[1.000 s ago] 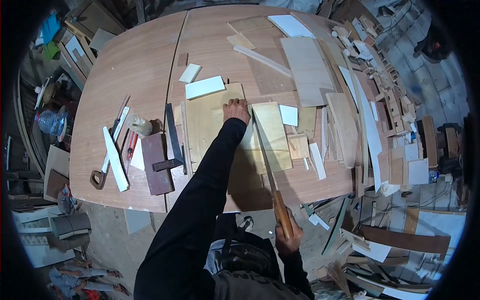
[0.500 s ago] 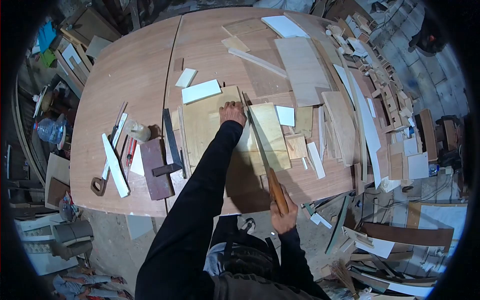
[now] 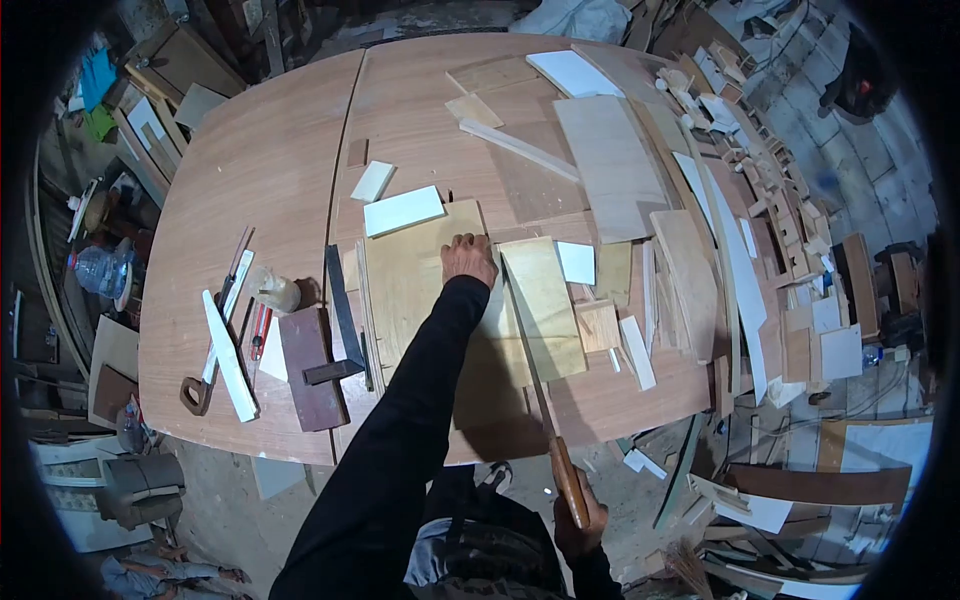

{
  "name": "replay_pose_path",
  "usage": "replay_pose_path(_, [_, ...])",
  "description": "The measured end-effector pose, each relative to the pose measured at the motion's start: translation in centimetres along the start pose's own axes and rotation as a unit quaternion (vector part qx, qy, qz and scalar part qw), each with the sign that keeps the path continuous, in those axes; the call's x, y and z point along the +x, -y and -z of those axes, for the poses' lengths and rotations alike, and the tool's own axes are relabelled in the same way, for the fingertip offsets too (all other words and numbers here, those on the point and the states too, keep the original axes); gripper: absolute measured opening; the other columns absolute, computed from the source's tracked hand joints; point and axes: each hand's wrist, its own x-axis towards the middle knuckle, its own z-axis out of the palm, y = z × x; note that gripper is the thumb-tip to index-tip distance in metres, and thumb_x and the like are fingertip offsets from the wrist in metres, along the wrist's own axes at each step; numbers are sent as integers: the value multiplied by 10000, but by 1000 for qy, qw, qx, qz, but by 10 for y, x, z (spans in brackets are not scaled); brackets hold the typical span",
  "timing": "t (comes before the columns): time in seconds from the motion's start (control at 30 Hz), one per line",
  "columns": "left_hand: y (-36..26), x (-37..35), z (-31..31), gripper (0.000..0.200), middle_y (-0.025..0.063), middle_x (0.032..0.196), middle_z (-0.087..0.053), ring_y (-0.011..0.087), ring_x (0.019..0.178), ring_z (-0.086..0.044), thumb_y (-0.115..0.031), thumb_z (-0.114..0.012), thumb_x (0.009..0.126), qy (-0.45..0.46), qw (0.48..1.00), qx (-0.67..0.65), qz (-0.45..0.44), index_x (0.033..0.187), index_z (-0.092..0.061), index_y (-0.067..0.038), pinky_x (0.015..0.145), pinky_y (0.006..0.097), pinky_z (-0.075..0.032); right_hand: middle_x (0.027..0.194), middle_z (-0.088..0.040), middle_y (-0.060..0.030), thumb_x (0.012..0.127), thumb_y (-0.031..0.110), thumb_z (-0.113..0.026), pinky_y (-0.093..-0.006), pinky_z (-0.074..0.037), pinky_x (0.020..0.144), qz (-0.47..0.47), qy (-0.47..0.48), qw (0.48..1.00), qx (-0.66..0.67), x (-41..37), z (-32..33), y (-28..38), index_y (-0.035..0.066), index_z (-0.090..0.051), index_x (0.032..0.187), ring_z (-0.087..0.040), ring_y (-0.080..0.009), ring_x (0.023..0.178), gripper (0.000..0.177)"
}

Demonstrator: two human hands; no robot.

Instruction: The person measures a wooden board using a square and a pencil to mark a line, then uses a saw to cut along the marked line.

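Observation:
In the middle of the table lies a pale plywood board (image 3: 410,290), with a lighter plywood piece (image 3: 548,310) to its right. My left hand (image 3: 470,260) presses down on the board near its far right edge, fingers curled against it. A handsaw (image 3: 527,345) runs along the line between board and piece, its blade pointing away from me. Below the table's front edge, my right hand (image 3: 582,517) is closed around the saw's wooden handle (image 3: 567,480). White offcuts (image 3: 403,211) rest at the board's far side.
To the left are a second saw's handle (image 3: 195,396), a white strip (image 3: 230,357), a jar (image 3: 277,290), a reddish-brown block (image 3: 310,370) and a dark try square (image 3: 343,310). Thin panels (image 3: 615,165) and strips cover the right side. A person's legs (image 3: 190,572) show at lower left.
My right hand has drawn the saw back towards my body and down, so more blade shows near me. My left hand stays on the board. The whole view has tilted slightly upward.

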Motion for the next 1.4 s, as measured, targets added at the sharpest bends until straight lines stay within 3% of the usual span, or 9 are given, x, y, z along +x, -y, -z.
replay_pose_path(0.1, [2, 0, -8, 166, 112, 952, -645, 279, 993, -579, -143, -580, 768, -19, 1000, -13, -4, 914, -645, -97, 797, 436, -431, 1026, -644, -219, 784, 47, -539, -368, -537, 744, -74, 35, 996, 31, 35, -11, 9, -19, -540, 1211, -667, -355, 880, 431])
replay_pose_path(0.33, [0, 1, 4, 163, 109, 957, -642, 279, 1004, -575, -143, -576, 774, 50, 998, -7, 23, 916, -646, -108, 781, 440, -443, 987, -644, -229, 769, 60, -538, -369, -533, 732, 11, 6, 997, -70, 1, 1, 5, -9, -520, 1247, -667, -370, 839, 484])
replay_pose_path(0.43, [-1, 2, 4, 172, 111, 960, -640, 285, 1004, -572, -137, -571, 770, 46, 999, 0, 5, 922, -640, -98, 789, 440, -441, 999, -653, -220, 777, 48, -554, -373, -537, 723, -85, 37, 996, -5, 34, -10, 2, -4, -538, 1237, -676, -355, 822, 463])
replay_pose_path(0.67, [1, 0, 2, 108, 95, 924, -644, 267, 971, -579, -145, -585, 770, -2, 1000, -1, -1, 856, -618, -90, 766, 422, -426, 1014, -652, -245, 810, 116, -565, -386, -541, 715, 29, -30, 998, -51, 3, -7, -6, -28, -553, 1210, -686, -320, 842, 425])
replay_pose_path(0.8, [1, -3, -3, 102, 92, 917, -645, 260, 964, -582, -149, -584, 770, -10, 1000, -9, 8, 846, -624, -92, 767, 430, -424, 1040, -639, -259, 794, 88, -543, -400, -534, 754, -89, 43, 994, 40, 43, -6, 6, -46, -520, 1232, -678, -352, 848, 459])
replay_pose_path(1.07, [2, 5, -3, 161, 91, 933, -639, 269, 990, -578, -152, -603, 746, 7, 1000, -7, 11, 898, -628, -105, 788, 434, -441, 860, -644, -247, 758, 36, -564, -385, -533, 610, 102, -26, 993, -58, 28, -17, -15, 8, -520, 1266, -653, -349, 644, 511])
replay_pose_path(1.17, [0, 2, 7, 181, 86, 964, -635, 268, 991, -579, -151, -606, 739, 51, 999, 1, 5, 912, -632, -105, 783, 430, -451, 904, -646, -238, 778, 19, -535, -384, -534, 625, -24, 8, 999, 32, 53, -25, -9, -5, -533, 1241, -670, -345, 679, 463])
replay_pose_path(1.33, [2, 3, -1, 144, 95, 963, -635, 268, 1008, -576, -156, -585, 770, 38, 999, 2, 20, 897, -625, -101, 789, 434, -447, 1056, -645, -232, 811, 46, -538, -379, -541, 712, 44, -18, 999, 7, 2, -1, -7, -11, -538, 1242, -680, -325, 798, 435])
replay_pose_path(1.4, [0, 1, -1, 139, 104, 971, -636, 274, 1013, -576, -150, -572, 783, 23, 1000, -4, 10, 899, -625, -96, 801, 442, -439, 1063, -639, -238, 799, 22, -534, -366, -533, 749, -96, 30, 993, 57, 22, 1, 12, -16, -536, 1248, -678, -299, 852, 450])
